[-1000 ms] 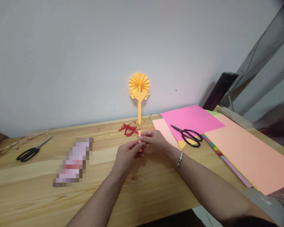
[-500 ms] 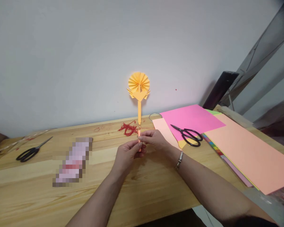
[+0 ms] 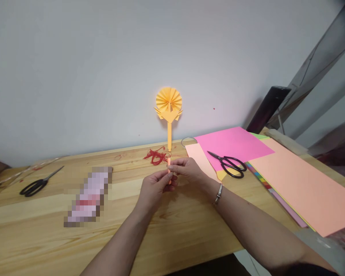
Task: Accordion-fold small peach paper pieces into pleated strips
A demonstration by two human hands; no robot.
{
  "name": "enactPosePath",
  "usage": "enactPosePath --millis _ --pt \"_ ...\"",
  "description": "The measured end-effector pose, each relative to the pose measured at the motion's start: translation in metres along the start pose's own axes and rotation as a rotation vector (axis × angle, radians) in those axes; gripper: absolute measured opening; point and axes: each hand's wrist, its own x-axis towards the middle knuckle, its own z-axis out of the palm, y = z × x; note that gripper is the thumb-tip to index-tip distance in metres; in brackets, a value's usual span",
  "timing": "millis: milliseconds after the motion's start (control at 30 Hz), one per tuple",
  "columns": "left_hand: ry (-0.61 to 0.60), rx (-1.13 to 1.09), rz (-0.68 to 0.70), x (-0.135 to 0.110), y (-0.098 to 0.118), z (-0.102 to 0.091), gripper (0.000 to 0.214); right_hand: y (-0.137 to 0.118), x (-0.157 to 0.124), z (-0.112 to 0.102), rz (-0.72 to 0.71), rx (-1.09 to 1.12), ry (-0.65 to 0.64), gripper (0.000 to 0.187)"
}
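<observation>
Both of my hands pinch a narrow peach paper strip (image 3: 169, 162), held upright over the table. My left hand (image 3: 157, 184) grips its lower part, with the fingers curled behind it. Higher up, my right hand (image 3: 183, 168) has thumb and fingertips closed on the same strip. Much of the strip is hidden by my fingers. Just beyond lies a tangle of red string (image 3: 156, 156). An orange paper flower (image 3: 169, 117) with a pleated round head and a stem leans against the wall behind it.
Black-handled scissors (image 3: 229, 165) rest on a pink sheet (image 3: 235, 143) at right, beside peach paper (image 3: 301, 180). A thin wire ring (image 3: 188, 142) lies near the wall. Other scissors (image 3: 38, 186) and a blurred-out object (image 3: 89, 195) lie at left. A dark upright object (image 3: 268, 107) stands back right.
</observation>
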Motion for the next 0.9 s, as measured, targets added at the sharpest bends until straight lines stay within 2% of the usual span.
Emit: enactPosePath --millis 267,400,600,767,900 --pt "-0.026 0.037 0.019 -0.002 0.001 0.003 0.026 0.007 0.003 0.0 -0.023 0.08 -0.067 0.027" --pt "-0.035 -0.015 -0.001 -0.001 0.0 0.004 0.028 0.008 0.003 0.0 -0.011 0.099 -0.075 0.028" --pt "-0.111 -0.399 -0.158 0.001 0.004 0.0 0.014 0.004 0.004 -0.002 0.005 -0.082 0.127 0.03" --pt "-0.199 -0.503 -0.309 0.0 0.013 -0.002 0.01 0.011 0.007 -0.004 -0.01 -0.001 0.06 0.03" --pt "-0.231 -0.546 -0.371 -0.001 0.014 -0.002 0.01 0.014 0.007 -0.003 -0.022 0.114 0.011 0.027"
